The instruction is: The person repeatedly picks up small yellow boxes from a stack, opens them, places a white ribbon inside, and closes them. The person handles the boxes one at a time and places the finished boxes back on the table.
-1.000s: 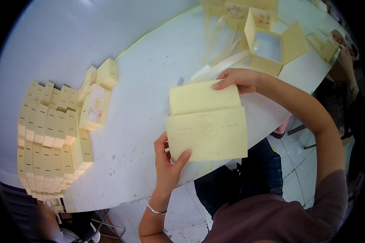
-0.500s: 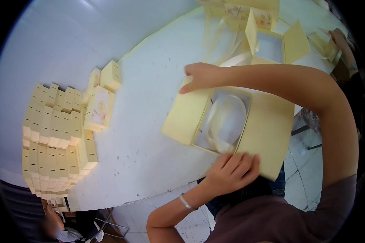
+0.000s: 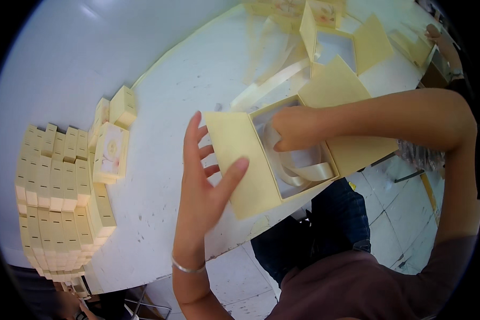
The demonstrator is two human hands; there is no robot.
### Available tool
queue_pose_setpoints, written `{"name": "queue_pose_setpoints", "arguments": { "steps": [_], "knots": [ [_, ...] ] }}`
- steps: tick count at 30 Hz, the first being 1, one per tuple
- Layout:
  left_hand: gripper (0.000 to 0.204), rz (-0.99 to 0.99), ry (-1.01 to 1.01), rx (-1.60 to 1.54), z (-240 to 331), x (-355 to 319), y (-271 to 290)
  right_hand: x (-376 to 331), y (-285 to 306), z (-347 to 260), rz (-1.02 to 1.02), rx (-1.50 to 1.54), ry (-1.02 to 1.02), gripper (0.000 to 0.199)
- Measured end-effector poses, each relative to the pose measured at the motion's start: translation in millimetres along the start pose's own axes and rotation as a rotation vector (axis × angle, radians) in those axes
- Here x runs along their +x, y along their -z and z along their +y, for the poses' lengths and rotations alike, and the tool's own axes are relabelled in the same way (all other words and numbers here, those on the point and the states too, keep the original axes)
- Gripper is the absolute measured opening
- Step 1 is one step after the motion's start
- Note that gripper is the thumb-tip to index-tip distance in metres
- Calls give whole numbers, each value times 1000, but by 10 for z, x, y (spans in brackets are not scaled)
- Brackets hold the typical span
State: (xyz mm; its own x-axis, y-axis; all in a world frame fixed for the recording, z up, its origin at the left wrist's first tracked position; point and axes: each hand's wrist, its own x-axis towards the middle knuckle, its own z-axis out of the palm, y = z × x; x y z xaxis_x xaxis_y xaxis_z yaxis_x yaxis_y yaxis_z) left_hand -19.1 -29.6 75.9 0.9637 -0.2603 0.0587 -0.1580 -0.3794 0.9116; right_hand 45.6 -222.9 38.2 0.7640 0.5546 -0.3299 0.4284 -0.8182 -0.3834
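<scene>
A pale yellow gift box (image 3: 253, 160) lies opened flat on the white table (image 3: 197, 80), its side panels folded out. My left hand (image 3: 205, 181) has its fingers spread, the thumb pressing on the box's left panel. Inside the box's central tray sits my right hand (image 3: 296, 128), closed on a cream ribbon (image 3: 304, 170) that loops across the tray's bottom.
A second opened yellow box (image 3: 333, 48) lies beyond with a ribbon trailing from it. Several small yellow boxes are stacked in rows at the left (image 3: 58, 181), with a few loose ones (image 3: 112, 152) beside them. Another person's hand (image 3: 437, 37) shows at the top right.
The box was held up folded, then laid open on the table. My left hand moved from its near edge to its left panel. My right hand went into the tray onto the ribbon.
</scene>
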Motion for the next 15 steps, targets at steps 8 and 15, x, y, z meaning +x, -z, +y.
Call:
{"name": "queue_pose_setpoints", "arguments": {
  "steps": [8, 15],
  "knots": [
    [71, -94, 57, -214, -225, 11, -127, -122, -186, -132, -106, -62, 21, 25],
    [72, -47, 1, -134, -232, -121, -202, -252, 178, -333, -483, -87, -55, 18]
  ]
}}
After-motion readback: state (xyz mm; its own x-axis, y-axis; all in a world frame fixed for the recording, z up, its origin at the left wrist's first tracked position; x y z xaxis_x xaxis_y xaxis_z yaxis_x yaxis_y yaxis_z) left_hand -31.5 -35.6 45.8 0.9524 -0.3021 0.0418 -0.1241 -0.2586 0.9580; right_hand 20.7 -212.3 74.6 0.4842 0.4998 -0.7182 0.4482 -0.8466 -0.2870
